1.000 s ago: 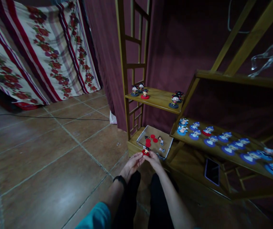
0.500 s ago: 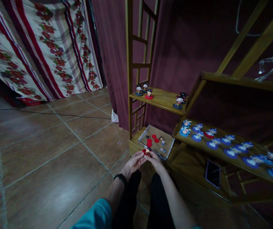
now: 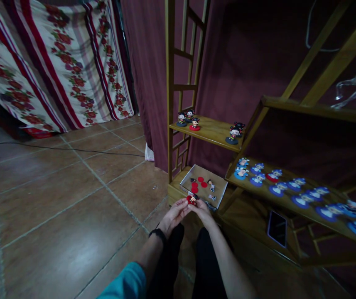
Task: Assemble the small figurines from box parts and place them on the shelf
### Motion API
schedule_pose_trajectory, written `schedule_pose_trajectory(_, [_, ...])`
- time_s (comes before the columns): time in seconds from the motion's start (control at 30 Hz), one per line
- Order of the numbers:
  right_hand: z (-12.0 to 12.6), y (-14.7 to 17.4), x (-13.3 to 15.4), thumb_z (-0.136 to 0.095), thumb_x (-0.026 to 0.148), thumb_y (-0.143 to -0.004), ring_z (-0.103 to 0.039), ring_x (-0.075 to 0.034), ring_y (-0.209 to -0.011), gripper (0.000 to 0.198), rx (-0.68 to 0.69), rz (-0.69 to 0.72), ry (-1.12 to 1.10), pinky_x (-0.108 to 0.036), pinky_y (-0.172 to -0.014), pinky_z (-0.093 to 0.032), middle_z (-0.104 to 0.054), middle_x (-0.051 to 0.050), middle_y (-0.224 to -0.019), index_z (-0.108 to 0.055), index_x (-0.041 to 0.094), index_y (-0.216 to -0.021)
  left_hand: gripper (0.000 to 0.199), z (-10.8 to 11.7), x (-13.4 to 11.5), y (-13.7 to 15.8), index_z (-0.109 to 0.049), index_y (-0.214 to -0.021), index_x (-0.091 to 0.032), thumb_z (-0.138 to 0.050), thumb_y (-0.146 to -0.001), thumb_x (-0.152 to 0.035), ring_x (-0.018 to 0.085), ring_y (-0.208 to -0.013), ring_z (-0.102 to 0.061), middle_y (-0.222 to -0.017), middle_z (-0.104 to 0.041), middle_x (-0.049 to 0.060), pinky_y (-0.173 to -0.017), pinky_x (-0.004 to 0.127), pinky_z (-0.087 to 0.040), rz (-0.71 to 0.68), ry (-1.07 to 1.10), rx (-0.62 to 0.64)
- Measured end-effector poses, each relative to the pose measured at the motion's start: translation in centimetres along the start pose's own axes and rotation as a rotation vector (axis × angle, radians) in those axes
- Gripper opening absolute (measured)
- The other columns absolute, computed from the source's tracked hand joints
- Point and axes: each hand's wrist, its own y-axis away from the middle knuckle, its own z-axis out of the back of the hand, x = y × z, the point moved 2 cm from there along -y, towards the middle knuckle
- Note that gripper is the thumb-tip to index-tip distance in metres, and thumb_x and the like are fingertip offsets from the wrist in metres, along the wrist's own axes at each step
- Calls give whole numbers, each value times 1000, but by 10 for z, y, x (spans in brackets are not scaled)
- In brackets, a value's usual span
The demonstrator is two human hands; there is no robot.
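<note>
Between my two hands is a small figurine [image 3: 192, 199] with black hair and a round red base. My left hand [image 3: 175, 211] has its fingers closed on the base side. My right hand [image 3: 201, 209] pinches the figurine from the other side. Just beyond my hands, an open shallow box [image 3: 219, 195] stands on the low shelf. Several red discs [image 3: 200, 179] lie in it, with small loose figurine pieces [image 3: 210, 183] to their right.
Black-haired figurines [image 3: 195, 124] stand on the upper wooden shelf [image 3: 212, 128]. Blue figurines [image 3: 278, 188] line the right shelf. A phone [image 3: 277, 227] lies on the lower shelf. A black cable [image 3: 103, 152] crosses the tiled floor, and a floral cloth [image 3: 74, 70] hangs at the left.
The figurine is tilted differently between my fingers, its red base turned more toward me. Both hands stay in nearly the same place, and the view has shifted slightly.
</note>
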Motion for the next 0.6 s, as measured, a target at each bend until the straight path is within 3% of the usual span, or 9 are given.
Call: schedule_pose_trajectory(0.6, [-3,-2,-3,-69,35,-57,-58,-21,-86,39,-108,84,125,-36,-82,-44,-65,-3,-88,-57,20,-91,21,-6,-3,4,-56,-98,-11,-54,-78,-18,15,-84,-63,-91,-66,10,-86,30,-44,106,95,-36])
